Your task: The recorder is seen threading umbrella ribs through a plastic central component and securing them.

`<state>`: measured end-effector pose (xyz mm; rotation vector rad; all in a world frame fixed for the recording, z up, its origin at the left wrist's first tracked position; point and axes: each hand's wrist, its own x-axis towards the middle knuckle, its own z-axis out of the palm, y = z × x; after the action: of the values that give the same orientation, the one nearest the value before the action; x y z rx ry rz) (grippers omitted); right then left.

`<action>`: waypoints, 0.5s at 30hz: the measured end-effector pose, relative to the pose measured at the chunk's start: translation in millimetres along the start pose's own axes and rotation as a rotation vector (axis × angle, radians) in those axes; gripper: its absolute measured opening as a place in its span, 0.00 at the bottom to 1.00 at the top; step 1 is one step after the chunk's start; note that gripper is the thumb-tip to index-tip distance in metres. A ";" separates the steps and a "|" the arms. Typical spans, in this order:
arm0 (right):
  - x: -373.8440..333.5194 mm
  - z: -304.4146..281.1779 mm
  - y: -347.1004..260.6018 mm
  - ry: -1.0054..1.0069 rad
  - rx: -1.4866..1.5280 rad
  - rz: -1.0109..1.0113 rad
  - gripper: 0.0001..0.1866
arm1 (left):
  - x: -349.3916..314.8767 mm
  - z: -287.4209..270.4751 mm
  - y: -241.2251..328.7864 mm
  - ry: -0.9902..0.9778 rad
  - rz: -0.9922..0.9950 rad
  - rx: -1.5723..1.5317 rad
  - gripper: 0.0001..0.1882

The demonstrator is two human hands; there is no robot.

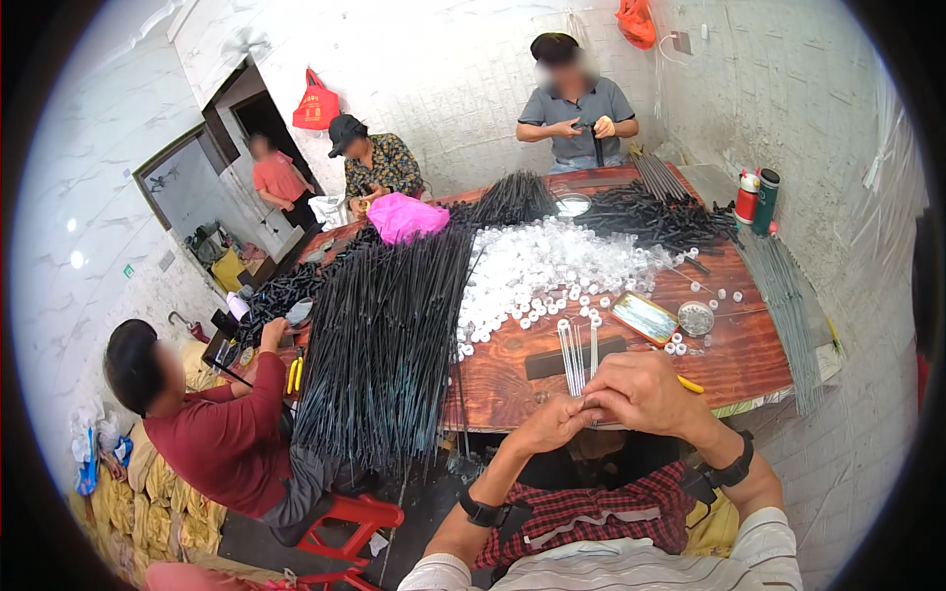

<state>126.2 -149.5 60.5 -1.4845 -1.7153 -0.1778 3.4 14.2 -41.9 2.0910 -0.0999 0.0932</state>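
Our left hand (550,426) and right hand (650,392) meet, fingertips pinched together; we cannot tell on what. Just beyond, at eleven o'clock, slim silvery metal rods (573,362) cross a dark flat bar (545,365) on our red-brown wooden worktop (493,394).

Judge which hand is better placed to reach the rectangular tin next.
Probably the right hand: it is closer to the rectangular tin, which lies just beyond it, while the left hand sits farther left. The two hands meet, so neither looks free.
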 end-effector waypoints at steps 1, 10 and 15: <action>0.4 -0.1 -0.5 -0.001 0.000 -0.001 0.03 | 1.1 2.8 -4.5 0.051 0.044 0.002 0.13; -2.8 -4.9 0.2 0.023 -0.059 -0.012 0.08 | 1.3 -1.4 1.9 0.024 0.014 -0.026 0.14; -24.7 -13.2 21.9 0.097 0.187 0.205 0.10 | 3.4 1.5 10.5 0.067 0.123 -0.124 0.14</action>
<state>150.4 -169.6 43.9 -1.4757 -1.4506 0.0187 5.6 7.6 -33.3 1.9548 -0.1894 0.2253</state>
